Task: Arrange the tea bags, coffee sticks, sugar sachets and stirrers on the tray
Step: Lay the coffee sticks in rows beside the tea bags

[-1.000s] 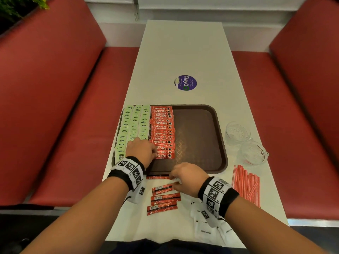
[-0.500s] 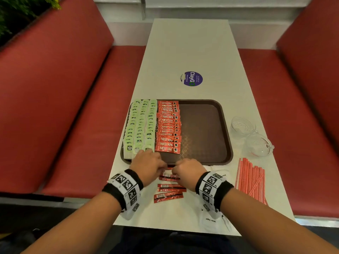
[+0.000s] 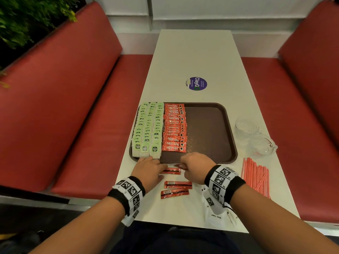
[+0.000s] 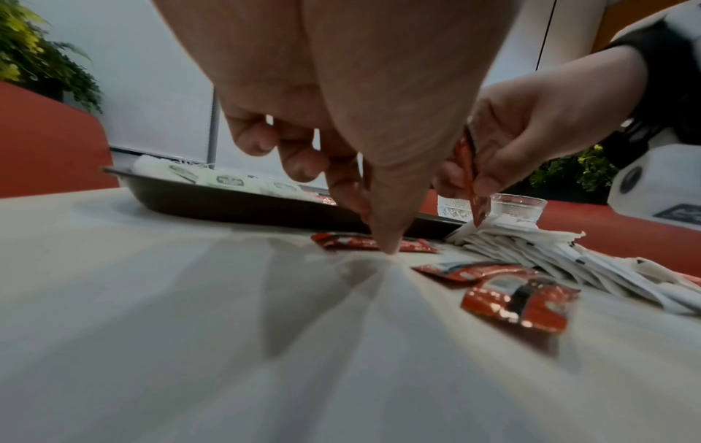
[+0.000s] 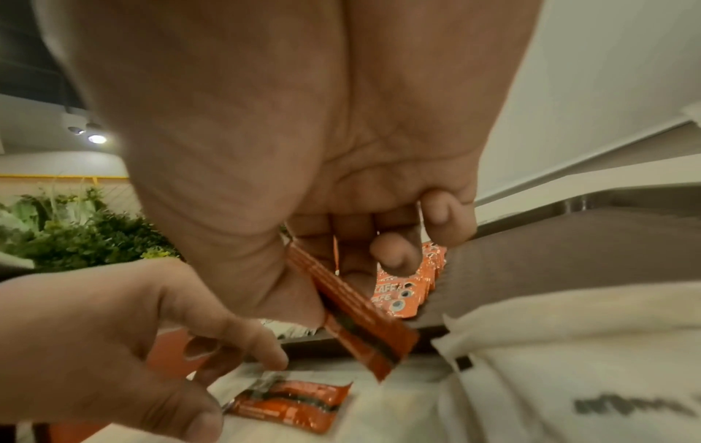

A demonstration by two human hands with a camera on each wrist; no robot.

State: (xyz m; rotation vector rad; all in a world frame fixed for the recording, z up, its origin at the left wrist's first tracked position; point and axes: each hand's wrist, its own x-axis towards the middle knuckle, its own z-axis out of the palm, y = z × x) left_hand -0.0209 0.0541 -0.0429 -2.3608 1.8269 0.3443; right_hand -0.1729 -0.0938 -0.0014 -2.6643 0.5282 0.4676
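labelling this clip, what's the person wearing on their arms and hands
Both forearms are bare, with no sleeves and no gloves on the left hand or the right hand. Each wrist carries a black band wrapped in a white strip printed with square black-and-white marker codes: left wristband, right wristband. A thin black cord hangs below the right one.

You sit at a long white table [image 3: 194, 57] between two red padded benches [image 3: 77, 107]. White wall [image 3: 211, 10] beyond. Green plant [image 3: 27, 17] at far left. Ceiling spotlights [image 5: 89, 133] lit.
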